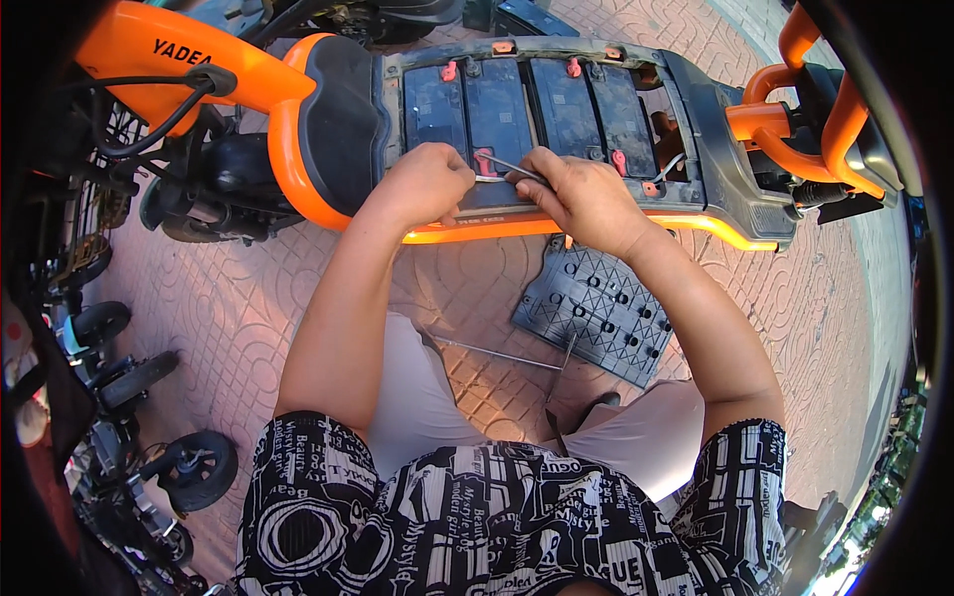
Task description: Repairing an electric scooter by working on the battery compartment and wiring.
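Note:
In front of me is an orange electric scooter; its open floorboard bay holds several dark batteries (497,109) with red terminal covers (573,68). My right hand (591,199) is closed around a slim metal tool (512,167), whose tip points left to a red-covered terminal at the bay's near edge. What kind of tool it is I cannot make out. At that same terminal, my left hand (427,187) is closed, its fingers curled down; a silvery piece shows between the two hands. Whether the left fingers grip it is hidden.
A black ribbed plastic cover (596,313) lies on the brick paving (238,318) below the scooter. Near my legs are a long metal rod (497,352) and another thin tool (562,372). Parked scooters with wheels (194,469) line the left side; an orange tubular frame (795,124) rises at right.

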A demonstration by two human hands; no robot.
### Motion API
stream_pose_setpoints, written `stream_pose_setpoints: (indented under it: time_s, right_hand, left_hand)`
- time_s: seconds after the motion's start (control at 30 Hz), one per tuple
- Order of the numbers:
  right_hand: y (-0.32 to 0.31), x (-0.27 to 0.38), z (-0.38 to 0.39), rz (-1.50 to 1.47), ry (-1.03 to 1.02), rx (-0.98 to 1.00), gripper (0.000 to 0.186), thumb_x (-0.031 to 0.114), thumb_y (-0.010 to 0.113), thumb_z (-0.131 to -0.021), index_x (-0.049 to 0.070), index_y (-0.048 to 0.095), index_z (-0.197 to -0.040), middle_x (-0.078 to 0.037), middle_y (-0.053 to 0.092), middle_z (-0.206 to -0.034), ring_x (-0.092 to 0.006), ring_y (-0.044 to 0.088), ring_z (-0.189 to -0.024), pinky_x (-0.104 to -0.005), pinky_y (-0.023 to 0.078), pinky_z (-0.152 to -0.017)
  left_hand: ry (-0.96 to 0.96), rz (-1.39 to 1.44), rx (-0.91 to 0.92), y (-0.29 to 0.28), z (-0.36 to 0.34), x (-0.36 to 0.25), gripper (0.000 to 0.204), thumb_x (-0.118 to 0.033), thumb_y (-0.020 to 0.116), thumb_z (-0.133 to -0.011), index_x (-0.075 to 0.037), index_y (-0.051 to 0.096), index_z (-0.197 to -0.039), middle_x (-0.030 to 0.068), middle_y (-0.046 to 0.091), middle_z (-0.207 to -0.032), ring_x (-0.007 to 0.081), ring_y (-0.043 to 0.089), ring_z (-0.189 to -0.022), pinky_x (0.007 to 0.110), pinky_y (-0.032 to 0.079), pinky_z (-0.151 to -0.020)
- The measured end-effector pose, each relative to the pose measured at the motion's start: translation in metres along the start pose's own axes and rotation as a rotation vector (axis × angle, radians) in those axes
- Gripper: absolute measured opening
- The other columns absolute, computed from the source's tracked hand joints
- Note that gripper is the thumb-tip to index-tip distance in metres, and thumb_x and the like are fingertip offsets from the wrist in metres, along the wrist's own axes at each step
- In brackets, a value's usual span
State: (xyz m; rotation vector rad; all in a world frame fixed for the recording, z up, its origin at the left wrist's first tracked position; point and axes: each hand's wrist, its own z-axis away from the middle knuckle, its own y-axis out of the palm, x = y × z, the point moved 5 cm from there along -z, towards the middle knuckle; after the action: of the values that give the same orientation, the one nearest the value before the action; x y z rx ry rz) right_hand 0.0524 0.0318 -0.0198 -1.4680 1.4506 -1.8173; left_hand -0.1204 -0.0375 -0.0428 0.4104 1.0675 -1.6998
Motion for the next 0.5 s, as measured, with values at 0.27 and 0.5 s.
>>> stream_pose_setpoints:
  time_s: [0.27,0.5]
  right_hand:
    - [0.001,0.001,-0.012,-0.014,-0.008,0.082,0.023,0.029,0.052,-0.098,0.008,0.052,-0.107,-0.017,0.067,-0.077,-0.0372,0.065,-0.077,-0.0477,0.050,-0.067]
    - [0.005,0.009,-0.009,0.031,-0.065,0.080,0.022,0.027,0.053,-0.097,0.007,0.052,-0.104,-0.016,0.066,-0.074,-0.0384,0.065,-0.073,-0.0483,0.050,-0.063]
  left_hand:
    - [-0.026,0.132,0.048,0.000,-0.002,0.009,0.016,-0.013,0.059,-0.088,0.002,0.060,-0.084,0.0046,0.058,-0.068,0.0127,0.059,-0.053,0.026,0.050,-0.049]
    - [0.039,0.182,-0.172,-0.004,-0.013,0.011,0.019,-0.009,0.064,-0.083,0.006,0.062,-0.093,0.0118,0.066,-0.070,0.0164,0.066,-0.056,0.028,0.054,-0.053]
